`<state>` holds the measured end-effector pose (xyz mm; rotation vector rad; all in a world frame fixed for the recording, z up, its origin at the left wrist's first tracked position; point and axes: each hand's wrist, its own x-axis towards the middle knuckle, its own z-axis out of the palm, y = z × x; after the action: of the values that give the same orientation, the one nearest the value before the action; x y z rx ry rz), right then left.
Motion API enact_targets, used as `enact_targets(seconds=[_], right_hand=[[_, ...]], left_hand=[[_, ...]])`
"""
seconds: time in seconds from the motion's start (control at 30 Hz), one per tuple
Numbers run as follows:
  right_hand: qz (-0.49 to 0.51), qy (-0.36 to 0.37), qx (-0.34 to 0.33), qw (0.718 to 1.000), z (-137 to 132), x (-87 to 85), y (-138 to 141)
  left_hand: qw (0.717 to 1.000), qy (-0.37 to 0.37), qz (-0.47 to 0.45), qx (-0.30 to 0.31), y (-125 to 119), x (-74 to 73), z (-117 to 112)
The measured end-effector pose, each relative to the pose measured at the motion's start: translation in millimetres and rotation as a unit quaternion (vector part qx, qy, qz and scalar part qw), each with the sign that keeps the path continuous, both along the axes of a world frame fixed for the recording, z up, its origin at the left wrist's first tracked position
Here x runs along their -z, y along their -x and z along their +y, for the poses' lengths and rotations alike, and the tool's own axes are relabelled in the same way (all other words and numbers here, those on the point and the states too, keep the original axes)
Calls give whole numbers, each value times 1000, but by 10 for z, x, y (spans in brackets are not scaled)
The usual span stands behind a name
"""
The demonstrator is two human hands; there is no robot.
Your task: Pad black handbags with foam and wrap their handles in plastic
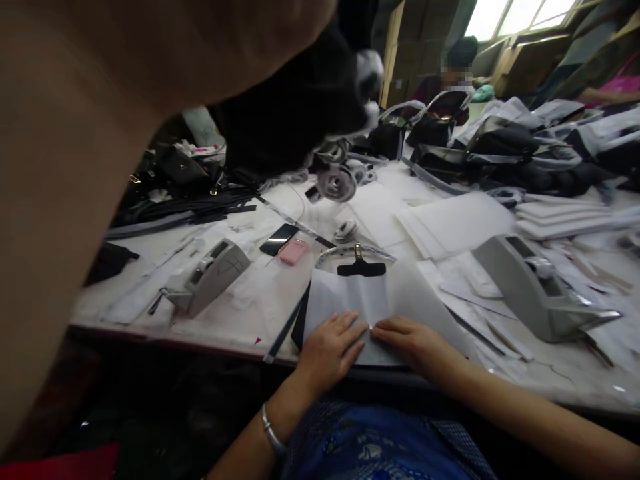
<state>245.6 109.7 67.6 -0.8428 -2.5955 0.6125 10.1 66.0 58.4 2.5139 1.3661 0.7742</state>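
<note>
My left hand (pixel 331 347) lies flat with fingers stretched on a sheet of white paper (pixel 350 297) at the table's near edge. My right hand (pixel 411 340) rests beside it, fingers extended and pressing the same paper, the fingertips of both hands almost meeting. The paper wraps a dark flat item (pixel 361 268) whose black tab with a metal clip shows above the sheet. A silver bracelet (pixel 270 432) sits on my left wrist.
A grey tape dispenser (pixel 213 275) stands to the left, another (pixel 537 287) to the right. A black phone (pixel 279 239) and a pink one (pixel 293 251) lie behind. Stacks of white sheets (pixel 455 223), black bags (pixel 500 150) and a person (pixel 453 67) fill the far side. A blurred tan shape (pixel 75 167) blocks the left.
</note>
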Motion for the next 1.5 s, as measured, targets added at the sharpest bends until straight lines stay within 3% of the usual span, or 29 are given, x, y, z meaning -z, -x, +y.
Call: enact_targets(seconds=[0.23, 0.5, 0.6, 0.77, 0.83, 0.97, 1.1, 1.27, 1.5], right_hand=[[36, 27, 34, 998, -32, 50, -3], [-39, -42, 49, 997, -26, 96, 68], [-76, -58, 16, 995, -8, 15, 69], [-135, -96, -55, 985, 53, -264, 14], [-132, -80, -66, 986, 89, -302, -18], [-138, -20, -67, 988, 133, -219, -87], [-141, -30, -26, 989, 142, -118, -170], [-123, -55, 0, 991, 88, -34, -267], [-135, -68, -26, 988, 133, -29, -198]], left_hand=[[1000, -9, 22, 1, 8, -7, 7], [997, -52, 50, 5, 13, 47, 32], [996, -64, 61, 2, 19, 67, 35], [994, -63, 87, 9, 6, 44, 41], [993, -58, 104, 14, -7, 14, 39], [987, -27, 156, 22, 3, -53, 21], [979, -29, 202, 22, 93, -67, -3], [977, -69, 200, 12, 170, 29, -49], [985, -135, 110, -14, 264, 323, -72]])
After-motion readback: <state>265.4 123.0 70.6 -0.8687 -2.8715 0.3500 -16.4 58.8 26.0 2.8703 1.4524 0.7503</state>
